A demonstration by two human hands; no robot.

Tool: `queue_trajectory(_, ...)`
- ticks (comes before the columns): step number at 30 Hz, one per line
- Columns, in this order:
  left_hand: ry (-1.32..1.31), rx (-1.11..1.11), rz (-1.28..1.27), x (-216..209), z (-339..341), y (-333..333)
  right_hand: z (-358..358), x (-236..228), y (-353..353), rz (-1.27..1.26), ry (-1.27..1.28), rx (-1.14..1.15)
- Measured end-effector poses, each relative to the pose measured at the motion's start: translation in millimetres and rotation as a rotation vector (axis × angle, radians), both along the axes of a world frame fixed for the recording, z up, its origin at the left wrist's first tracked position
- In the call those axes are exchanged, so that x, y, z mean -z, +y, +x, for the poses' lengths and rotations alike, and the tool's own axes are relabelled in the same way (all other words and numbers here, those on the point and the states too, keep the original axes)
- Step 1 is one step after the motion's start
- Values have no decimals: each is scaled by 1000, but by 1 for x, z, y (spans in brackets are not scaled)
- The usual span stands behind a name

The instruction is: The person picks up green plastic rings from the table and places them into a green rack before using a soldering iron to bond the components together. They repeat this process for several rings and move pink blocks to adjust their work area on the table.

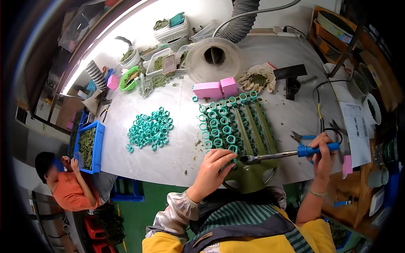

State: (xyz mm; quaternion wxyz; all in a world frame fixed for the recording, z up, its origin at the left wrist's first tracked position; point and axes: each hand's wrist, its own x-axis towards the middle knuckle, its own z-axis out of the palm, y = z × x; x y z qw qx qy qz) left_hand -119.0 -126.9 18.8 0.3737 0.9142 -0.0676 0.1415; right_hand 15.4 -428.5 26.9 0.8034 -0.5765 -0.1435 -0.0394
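Note:
My right hand (323, 157) is closed round the blue handle of a soldering-iron-like tool (277, 155) with a metal shaft. Its dark tip points left, close to the fingers of my left hand (214, 168). Those fingers are pinched at a small teal plastic ring (233, 149) at the near end of a row; they partly hide what they hold. Below them is an olive-green rack (255, 169) with long parallel bars. Several rows of teal rings stand on its left part, and a few sit along its far edge. The bars on its right carry no rings.
A heap of loose teal rings (151, 128) lies left of the rack. Beyond it stand pink blocks (207, 90), a stained glove (258, 77) and a fume hood (194, 63). Pliers (300, 136) lie at right. Far left, a person in orange (75, 192) sits by a blue crate (100, 145).

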Motion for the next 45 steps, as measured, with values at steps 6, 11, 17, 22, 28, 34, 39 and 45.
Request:
queue_trajectory(6,-22,39,83,6,7,-8,2,10,13,61,15,-68)
queue_trajectory(11,-23,35,115,7,5,-5,4,8,8,63,10,-76)
queue_trajectory(17,-36,36,-21,4,11,7,10,0,-18,-12,13,46)
queue_trajectory(22,-90,-538,447,35,2,138,15,3,-27,-27,-10,62)
queue_trajectory(28,188,-693,609,74,-13,199,18,-1,-26,-60,-24,94)
queue_trajectory(34,170,-579,467,65,-25,184,17,-8,-21,-45,30,167)
queue_trajectory(39,105,-592,146,63,-41,174,24,-4,-17,-21,-25,173)
queue_trajectory(45,-17,-615,31,67,-53,149,28,-3,-12,-32,-20,205)
